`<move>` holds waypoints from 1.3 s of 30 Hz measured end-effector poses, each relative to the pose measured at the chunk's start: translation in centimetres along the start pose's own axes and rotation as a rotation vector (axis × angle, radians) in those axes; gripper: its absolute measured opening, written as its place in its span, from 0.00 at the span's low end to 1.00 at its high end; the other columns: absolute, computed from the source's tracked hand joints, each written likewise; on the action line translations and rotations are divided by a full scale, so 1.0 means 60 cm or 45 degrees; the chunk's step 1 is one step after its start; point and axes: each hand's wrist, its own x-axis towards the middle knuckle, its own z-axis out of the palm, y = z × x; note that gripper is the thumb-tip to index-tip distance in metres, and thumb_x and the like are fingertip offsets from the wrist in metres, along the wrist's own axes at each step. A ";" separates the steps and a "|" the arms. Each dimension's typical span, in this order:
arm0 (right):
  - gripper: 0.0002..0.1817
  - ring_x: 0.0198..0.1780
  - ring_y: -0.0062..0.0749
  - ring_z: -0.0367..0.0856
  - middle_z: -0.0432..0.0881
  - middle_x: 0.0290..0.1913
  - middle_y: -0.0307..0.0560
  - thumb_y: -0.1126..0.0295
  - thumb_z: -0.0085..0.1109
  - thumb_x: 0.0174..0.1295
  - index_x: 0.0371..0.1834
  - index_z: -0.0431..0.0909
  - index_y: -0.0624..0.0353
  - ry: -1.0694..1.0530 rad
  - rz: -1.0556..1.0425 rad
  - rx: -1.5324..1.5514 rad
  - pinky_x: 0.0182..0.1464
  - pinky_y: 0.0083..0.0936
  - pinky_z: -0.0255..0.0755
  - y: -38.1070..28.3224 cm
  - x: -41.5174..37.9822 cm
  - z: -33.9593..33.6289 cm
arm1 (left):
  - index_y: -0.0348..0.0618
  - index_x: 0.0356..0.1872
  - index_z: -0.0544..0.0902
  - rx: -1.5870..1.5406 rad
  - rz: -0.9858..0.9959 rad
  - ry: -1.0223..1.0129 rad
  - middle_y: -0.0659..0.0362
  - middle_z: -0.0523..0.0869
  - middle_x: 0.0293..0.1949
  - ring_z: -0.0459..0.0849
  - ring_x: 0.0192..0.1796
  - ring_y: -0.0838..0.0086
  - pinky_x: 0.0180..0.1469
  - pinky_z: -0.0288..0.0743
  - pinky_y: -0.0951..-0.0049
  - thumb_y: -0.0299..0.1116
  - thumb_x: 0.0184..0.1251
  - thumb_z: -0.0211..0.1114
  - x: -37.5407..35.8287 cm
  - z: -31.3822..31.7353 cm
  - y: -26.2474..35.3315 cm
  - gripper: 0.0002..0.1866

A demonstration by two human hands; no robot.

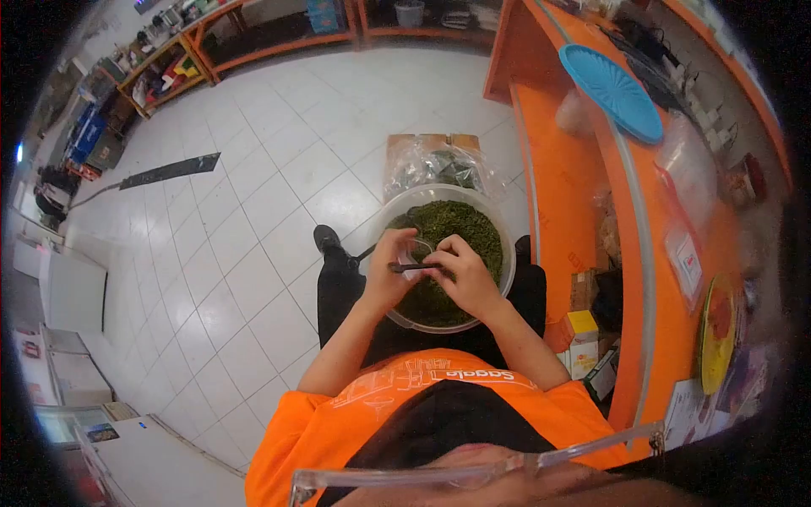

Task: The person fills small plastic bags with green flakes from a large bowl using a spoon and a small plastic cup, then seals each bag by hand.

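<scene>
A round clear tub filled with dried green herb stands between my knees. Over it, my left hand is closed around a small clear container with a dark rim or lid. My right hand pinches the right side of that same dark edge, its fingers bent. Which part of the container is lid and which is body cannot be told. Just beyond the tub, a clear plastic bag lies on a wooden stool.
An orange counter runs along the right, bearing a blue lid and a yellow plate. Beneath it stands a yellow-and-white box. Orange shelving lines the back, and a dark flat strip lies on the tiled floor at left.
</scene>
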 end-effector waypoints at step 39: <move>0.12 0.31 0.26 0.76 0.80 0.29 0.41 0.63 0.60 0.61 0.36 0.80 0.63 0.202 0.202 0.137 0.35 0.25 0.70 0.037 0.077 -0.031 | 0.43 0.65 0.58 -0.441 0.024 -0.082 0.55 0.71 0.55 0.72 0.42 0.76 0.42 0.67 0.78 0.38 0.62 0.60 -0.003 -0.002 -0.053 0.32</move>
